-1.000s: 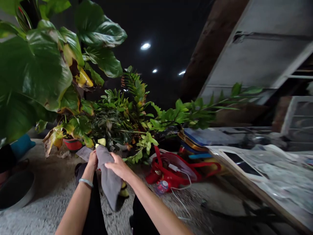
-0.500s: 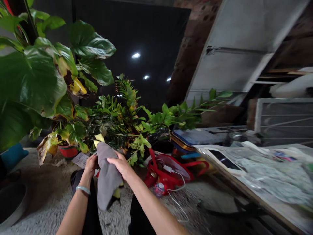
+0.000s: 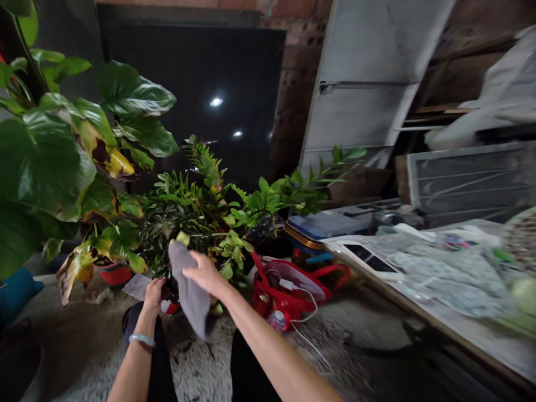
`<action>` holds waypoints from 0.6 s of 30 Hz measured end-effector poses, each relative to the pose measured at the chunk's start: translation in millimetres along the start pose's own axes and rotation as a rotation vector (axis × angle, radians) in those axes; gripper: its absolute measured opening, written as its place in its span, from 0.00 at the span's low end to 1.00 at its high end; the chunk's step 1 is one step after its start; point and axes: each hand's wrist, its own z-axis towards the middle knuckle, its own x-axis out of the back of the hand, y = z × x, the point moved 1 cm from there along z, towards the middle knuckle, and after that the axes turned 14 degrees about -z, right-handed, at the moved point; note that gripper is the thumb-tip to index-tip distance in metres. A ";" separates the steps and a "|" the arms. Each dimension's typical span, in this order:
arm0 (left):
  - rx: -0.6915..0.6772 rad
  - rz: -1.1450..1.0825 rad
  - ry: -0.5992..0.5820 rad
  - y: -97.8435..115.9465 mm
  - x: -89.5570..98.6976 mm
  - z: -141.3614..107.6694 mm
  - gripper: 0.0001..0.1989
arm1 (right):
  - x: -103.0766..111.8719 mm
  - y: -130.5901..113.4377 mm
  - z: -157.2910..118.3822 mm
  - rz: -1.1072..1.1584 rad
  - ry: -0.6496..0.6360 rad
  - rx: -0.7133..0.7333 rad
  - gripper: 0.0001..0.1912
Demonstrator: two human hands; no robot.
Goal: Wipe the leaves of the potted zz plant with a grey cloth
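My right hand (image 3: 206, 274) is closed on a grey cloth (image 3: 191, 298), which hangs down over the gravelly floor. A yellow bit (image 3: 183, 238) shows at the cloth's upper end. My left hand (image 3: 154, 293), with a pale bangle on its wrist, is curled at the lower edge of a dark-leaved plant (image 3: 161, 229). What its fingers grip, if anything, is hidden. Beside it lies a printed paper (image 3: 137, 286), and a red-and-white object (image 3: 170, 307) shows between my hands.
A large-leaved plant (image 3: 54, 162) and a red pot (image 3: 113, 273) stand on the left. To the right sit a red bag (image 3: 285, 296) with a white cable and a small bottle (image 3: 277, 320). A table (image 3: 422, 304) carries a white tablet (image 3: 372, 261) and plastic wrapping.
The cloth has come away from my left hand, moving slightly right in my right hand. My left hand has moved slightly down. The view has turned right.
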 end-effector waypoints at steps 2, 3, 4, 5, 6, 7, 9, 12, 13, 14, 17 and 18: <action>0.003 0.015 0.000 0.8 1.9 1.5 0.12 | -1.1 9.2 -34.1 -0.005 -0.150 -0.008 0.20; 0.004 0.018 -0.002 1.6 2.8 2.0 0.11 | 3.5 11.0 -47.2 0.005 -0.216 -0.016 0.20; 0.005 0.019 -0.005 2.7 3.4 2.3 0.10 | 10.8 10.9 -54.9 0.015 -0.250 -0.024 0.20; 0.008 0.024 -0.002 4.0 3.5 2.2 0.09 | 19.6 9.2 -56.1 0.017 -0.240 -0.029 0.22; 0.010 0.028 0.003 5.3 3.0 1.9 0.09 | 28.5 6.6 -50.9 0.005 -0.185 -0.027 0.24; 0.010 0.030 0.008 6.5 1.8 1.2 0.09 | 36.3 4.2 -40.6 -0.026 -0.097 -0.020 0.26; 0.004 0.023 0.014 8.5 -2.2 -0.7 0.11 | 44.4 2.8 -13.2 -0.142 0.072 -0.031 0.29; -0.027 0.000 0.015 9.4 -8.1 -4.0 0.12 | 33.5 14.8 10.5 -0.321 0.072 -0.180 0.29; -0.039 -0.006 0.014 9.3 -9.1 -4.9 0.12 | 26.3 21.5 7.9 -0.344 0.026 -0.224 0.27; -0.049 -0.011 0.015 9.2 -9.5 -5.5 0.12 | 19.6 28.2 0.1 -0.337 -0.030 -0.242 0.26; -0.074 -0.019 0.020 9.3 -7.9 -6.5 0.11 | 14.1 39.4 -37.4 -0.187 -0.189 -0.181 0.21; -0.077 -0.019 0.022 9.7 -7.2 -6.9 0.10 | 19.1 37.8 -47.3 -0.128 -0.216 -0.150 0.20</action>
